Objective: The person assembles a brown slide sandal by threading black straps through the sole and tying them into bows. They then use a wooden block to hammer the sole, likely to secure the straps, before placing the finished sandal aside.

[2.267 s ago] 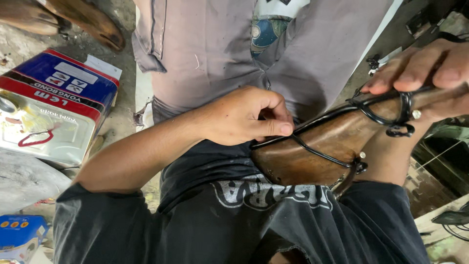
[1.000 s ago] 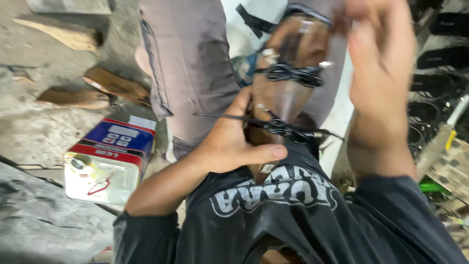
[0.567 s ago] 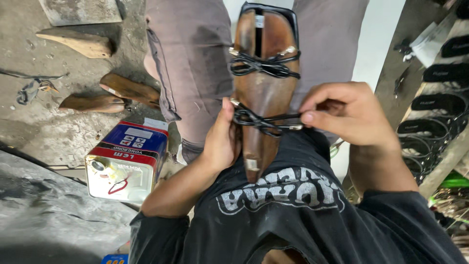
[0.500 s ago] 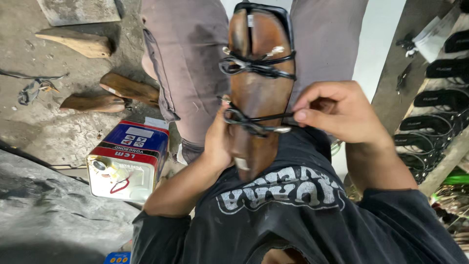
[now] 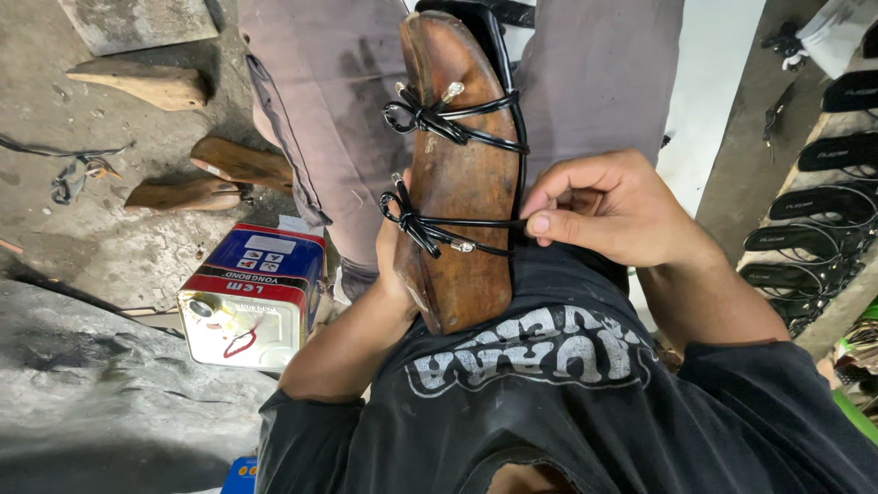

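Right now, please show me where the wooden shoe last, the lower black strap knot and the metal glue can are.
wooden shoe last (image 5: 462, 197), head view, middle of its brown top
lower black strap knot (image 5: 409, 222), head view, the bow
metal glue can (image 5: 261, 293), head view, upper face

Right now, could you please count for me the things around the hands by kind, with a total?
Wooden shoe last held on the lap: 1
Black cord bows tied across it: 2
Spare wooden lasts on the floor: 3
Rectangular tin can, red, white and blue: 1
Total: 7
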